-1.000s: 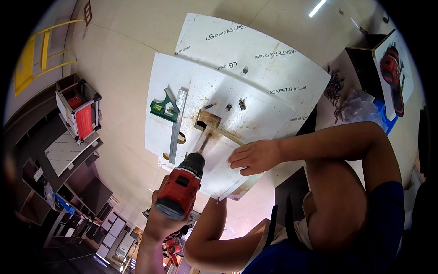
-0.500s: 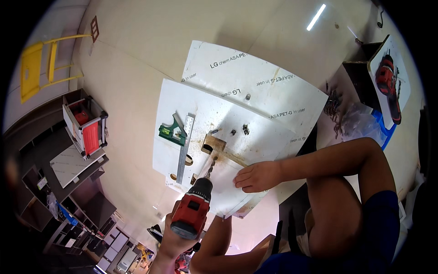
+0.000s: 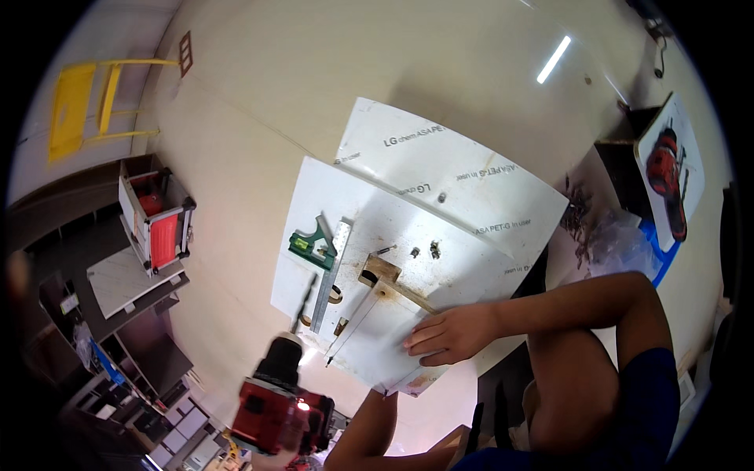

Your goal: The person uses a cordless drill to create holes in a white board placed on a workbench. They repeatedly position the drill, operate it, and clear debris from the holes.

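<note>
My left hand [image 3: 275,458], mostly hidden behind the tool, grips a red and black cordless drill [image 3: 271,396]. Its long drill bit [image 3: 305,304] points up over the left edge of the white panel [image 3: 302,200], apart from the wood. My right hand [image 3: 446,336] lies with fingers extended on a smaller white board [image 3: 377,330] on top of that panel. A round hole [image 3: 382,293] shows near the board's far end, beside a small wooden block [image 3: 382,268]. A combination square [image 3: 314,245] with a green head lies to the left.
Small metal fittings [image 3: 435,250] and wood dust lie past the block. Another white panel [image 3: 463,173] sits beneath. A second red drill [image 3: 664,169] rests on a stand at right, near plastic bags [image 3: 624,247]. A toolbox [image 3: 161,224] and yellow chair [image 3: 75,110] stand left.
My left hand has drawn the drill back and to the left, away from the board, baring the hole. My right hand stays on the board. The whole view has shifted slightly.
</note>
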Motion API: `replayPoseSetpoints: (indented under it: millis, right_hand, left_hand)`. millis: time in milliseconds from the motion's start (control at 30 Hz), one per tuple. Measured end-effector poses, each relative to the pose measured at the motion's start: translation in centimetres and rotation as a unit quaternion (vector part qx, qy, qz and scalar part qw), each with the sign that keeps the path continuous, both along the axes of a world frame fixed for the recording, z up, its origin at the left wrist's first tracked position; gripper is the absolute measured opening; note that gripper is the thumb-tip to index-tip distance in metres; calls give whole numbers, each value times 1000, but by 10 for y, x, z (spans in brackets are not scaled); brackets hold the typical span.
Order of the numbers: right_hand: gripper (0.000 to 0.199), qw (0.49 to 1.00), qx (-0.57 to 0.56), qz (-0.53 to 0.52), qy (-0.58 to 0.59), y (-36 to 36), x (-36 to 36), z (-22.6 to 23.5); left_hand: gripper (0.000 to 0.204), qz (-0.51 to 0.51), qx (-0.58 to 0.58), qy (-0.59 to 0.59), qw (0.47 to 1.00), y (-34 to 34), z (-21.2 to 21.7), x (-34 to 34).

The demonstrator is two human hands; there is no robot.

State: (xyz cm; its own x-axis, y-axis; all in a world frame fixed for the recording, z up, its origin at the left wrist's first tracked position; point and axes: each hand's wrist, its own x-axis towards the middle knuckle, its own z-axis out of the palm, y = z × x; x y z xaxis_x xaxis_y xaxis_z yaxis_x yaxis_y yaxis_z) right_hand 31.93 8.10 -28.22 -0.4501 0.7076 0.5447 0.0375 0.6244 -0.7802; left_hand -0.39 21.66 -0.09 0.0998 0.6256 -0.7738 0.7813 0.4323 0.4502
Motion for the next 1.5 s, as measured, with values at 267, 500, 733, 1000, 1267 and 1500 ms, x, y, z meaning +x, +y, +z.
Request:
replayPoseSetpoints:
  millis: [267,500,733,1000,1267,1500]
  right_hand:
    - [31,954,-93,-244,-150,66,57,3]
    - [26,915,-82,-260,-296,118,48,12]
    - [21,892,-42,-234,-384,122,41,-1]
    - [8,932,-76,-168,-312,127,21,8]
    - [13,966,-100,-87,-224,108,7,33]
    - [14,961,-73,-66,-259,107,-13,27]
  left_hand:
    - [50,101,347,-245,899,53,-97,18]
    - [47,75,425,-283,857,75,-160,-9]
    - [59,-12,394,-287,873,89,-184,-12]
    - [70,-43,350,-314,882,92,-165,-31]
    - [48,-60,326,-369,868,77,-168,-41]
    - [65,-6,324,-282,903,71,-171,-37]
